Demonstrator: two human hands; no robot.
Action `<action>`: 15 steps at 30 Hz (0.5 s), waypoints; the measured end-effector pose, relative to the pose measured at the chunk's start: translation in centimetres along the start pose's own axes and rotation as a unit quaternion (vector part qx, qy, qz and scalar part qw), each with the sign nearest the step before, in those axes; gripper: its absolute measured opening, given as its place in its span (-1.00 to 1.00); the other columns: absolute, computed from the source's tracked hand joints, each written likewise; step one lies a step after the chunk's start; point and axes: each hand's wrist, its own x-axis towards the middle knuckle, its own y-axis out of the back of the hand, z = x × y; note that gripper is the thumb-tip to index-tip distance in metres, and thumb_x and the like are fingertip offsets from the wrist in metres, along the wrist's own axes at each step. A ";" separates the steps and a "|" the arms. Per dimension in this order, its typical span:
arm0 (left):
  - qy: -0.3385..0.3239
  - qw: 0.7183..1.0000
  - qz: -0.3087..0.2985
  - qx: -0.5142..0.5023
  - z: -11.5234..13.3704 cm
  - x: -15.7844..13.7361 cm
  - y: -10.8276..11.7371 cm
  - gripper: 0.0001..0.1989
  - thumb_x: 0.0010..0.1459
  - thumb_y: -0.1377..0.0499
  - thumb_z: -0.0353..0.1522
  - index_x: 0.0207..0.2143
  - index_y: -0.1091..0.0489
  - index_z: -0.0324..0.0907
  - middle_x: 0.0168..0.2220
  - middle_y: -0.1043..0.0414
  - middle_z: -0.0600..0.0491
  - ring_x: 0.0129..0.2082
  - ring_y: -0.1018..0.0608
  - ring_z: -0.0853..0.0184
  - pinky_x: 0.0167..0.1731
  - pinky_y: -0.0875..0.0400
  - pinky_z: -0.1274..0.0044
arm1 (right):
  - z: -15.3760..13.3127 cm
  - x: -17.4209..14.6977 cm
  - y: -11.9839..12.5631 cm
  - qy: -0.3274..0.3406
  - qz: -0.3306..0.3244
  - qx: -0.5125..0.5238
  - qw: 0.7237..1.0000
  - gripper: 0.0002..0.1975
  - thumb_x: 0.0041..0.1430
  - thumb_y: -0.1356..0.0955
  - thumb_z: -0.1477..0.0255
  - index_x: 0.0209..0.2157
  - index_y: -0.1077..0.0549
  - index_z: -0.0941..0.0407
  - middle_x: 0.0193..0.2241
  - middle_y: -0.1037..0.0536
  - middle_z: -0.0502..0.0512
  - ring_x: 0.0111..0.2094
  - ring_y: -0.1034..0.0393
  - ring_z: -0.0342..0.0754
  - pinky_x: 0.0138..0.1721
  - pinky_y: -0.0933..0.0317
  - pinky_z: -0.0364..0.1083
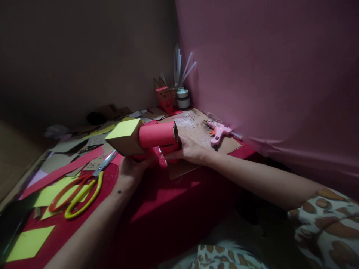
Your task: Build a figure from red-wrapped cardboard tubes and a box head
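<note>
Between my hands is a cardboard craft model [127,144]: a brown box with a yellow paper top, joined to red paper-covered tubes [157,133] on its right. My left hand [133,172] is closed round the underside of the box end. At the tube end, my right hand [189,149] grips the model from the right, its fingers partly hidden behind the red tubes. Left of my left hand lie scissors [84,190] with red and yellow handles. A pink glue gun [219,132] rests on a cardboard sheet beyond my right hand.
Paper and cardboard scraps [64,151] cover the left of the red-covered table [157,216]. A red cardboard animal figure [164,99] and a white jar [183,98] stand in the far corner, near upright white glue sticks [179,67]. A pink wall covering [266,74] borders the right side.
</note>
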 end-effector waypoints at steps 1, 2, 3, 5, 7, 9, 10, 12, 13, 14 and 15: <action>0.003 1.000 -0.004 -0.006 0.1 0.0 0.1 -0.55 -0.24 -0.30 -0.21 -0.25 -0.50 -0.26 -0.32 -0.58 0.03 -0.23 -0.57 0.08 -0.36 -0.39 0.47 | 0.1 0.0 0.0 -0.003 0.000 0.005 1.000 -0.47 -0.11 -0.50 0.49 -0.03 -0.43 0.12 -0.23 -0.54 0.04 -0.19 -0.39 0.00 -0.04 -0.31 0.02; 0.007 1.000 -0.008 -0.011 0.1 0.0 0.1 -0.55 -0.25 -0.31 -0.22 -0.26 -0.50 -0.27 -0.33 -0.58 0.03 -0.23 -0.57 0.07 -0.37 -0.38 0.47 | 0.1 0.0 0.0 -0.003 0.000 0.008 1.000 -0.47 -0.11 -0.50 0.49 -0.03 -0.43 0.12 -0.23 -0.54 0.05 -0.18 -0.39 0.01 -0.04 -0.30 0.03; 0.010 1.000 -0.011 -0.016 0.2 -0.1 0.2 -0.56 -0.25 -0.32 -0.21 -0.27 -0.50 -0.27 -0.34 -0.58 0.02 -0.23 -0.57 0.06 -0.37 -0.38 0.47 | 0.1 0.1 0.0 -0.001 0.000 0.008 1.000 -0.45 -0.12 -0.51 0.49 -0.02 -0.43 0.13 -0.23 -0.54 0.05 -0.18 -0.39 0.02 -0.05 -0.30 0.04; 0.014 0.999 -0.016 -0.029 0.3 -0.3 0.2 -0.56 -0.23 -0.33 -0.19 -0.28 -0.50 -0.26 -0.33 -0.57 0.02 -0.22 -0.57 0.06 -0.35 -0.39 0.47 | 0.1 0.1 0.0 0.001 -0.002 0.010 1.000 -0.43 -0.15 -0.51 0.50 -0.02 -0.43 0.14 -0.22 -0.54 0.06 -0.18 -0.39 0.02 -0.05 -0.30 0.04; 0.020 0.999 -0.017 -0.041 0.6 -0.4 0.2 -0.55 -0.21 -0.33 -0.15 -0.29 -0.49 -0.25 -0.32 -0.57 0.02 -0.21 -0.57 0.06 -0.35 -0.41 0.46 | 0.1 0.1 -0.1 0.000 0.001 0.008 1.000 -0.43 -0.17 -0.52 0.50 -0.03 -0.43 0.14 -0.20 -0.54 0.06 -0.18 -0.39 0.02 -0.04 -0.30 0.04; 0.026 0.998 -0.016 -0.047 0.9 -0.6 0.2 -0.55 -0.21 -0.33 -0.12 -0.29 -0.48 -0.23 -0.29 -0.58 0.02 -0.19 -0.57 0.03 -0.32 -0.43 0.44 | 0.0 0.1 -0.2 -0.006 0.004 0.001 1.000 -0.43 -0.17 -0.52 0.51 -0.04 -0.42 0.14 -0.18 -0.53 0.07 -0.16 -0.38 0.02 -0.04 -0.29 0.02; 0.028 0.998 -0.016 -0.048 1.0 -0.7 0.1 -0.54 -0.22 -0.34 -0.12 -0.29 -0.48 -0.23 -0.27 -0.58 0.01 -0.17 -0.56 0.01 -0.30 -0.43 0.41 | 0.0 0.1 -0.2 -0.009 0.005 0.000 1.000 -0.43 -0.18 -0.52 0.51 -0.04 -0.41 0.14 -0.18 -0.53 0.07 -0.15 -0.38 0.02 -0.04 -0.29 0.02; 0.031 0.998 -0.025 -0.050 1.3 -0.9 0.2 -0.49 -0.25 -0.35 -0.12 -0.24 -0.47 -0.22 -0.23 -0.59 -0.01 -0.14 -0.55 -0.03 -0.26 -0.45 0.36 | -0.1 0.1 -0.2 -0.022 0.002 0.006 1.000 -0.42 -0.17 -0.51 0.50 -0.03 -0.39 0.15 -0.18 -0.52 0.08 -0.16 -0.38 0.02 -0.07 -0.31 0.01; 0.034 0.997 -0.036 -0.054 1.4 -1.0 0.3 -0.46 -0.26 -0.36 -0.12 -0.22 -0.47 -0.22 -0.22 -0.59 -0.02 -0.14 -0.55 -0.05 -0.25 -0.46 0.34 | -0.2 0.1 -0.2 -0.030 0.000 0.013 0.999 -0.42 -0.16 -0.51 0.50 -0.03 -0.38 0.16 -0.20 -0.52 0.08 -0.18 -0.39 0.01 -0.11 -0.32 0.01; 0.036 0.996 -0.051 -0.066 1.3 -1.2 0.6 -0.44 -0.27 -0.37 -0.12 -0.19 -0.47 -0.20 -0.22 -0.59 -0.01 -0.14 -0.56 -0.05 -0.23 -0.47 0.32 | -0.2 0.0 -0.3 -0.037 -0.002 0.017 0.999 -0.42 -0.15 -0.51 0.49 -0.02 -0.37 0.16 -0.21 -0.52 0.07 -0.21 -0.39 0.00 -0.15 -0.34 0.00; 0.033 0.993 -0.071 -0.084 1.2 -1.3 1.2 -0.42 -0.26 -0.38 -0.13 -0.15 -0.46 -0.16 -0.20 -0.59 0.00 -0.14 -0.56 -0.04 -0.20 -0.49 0.31 | -0.3 0.0 -0.3 -0.041 -0.003 0.018 0.999 -0.42 -0.15 -0.51 0.49 -0.02 -0.36 0.15 -0.22 -0.52 0.06 -0.23 -0.39 -0.01 -0.17 -0.34 -0.01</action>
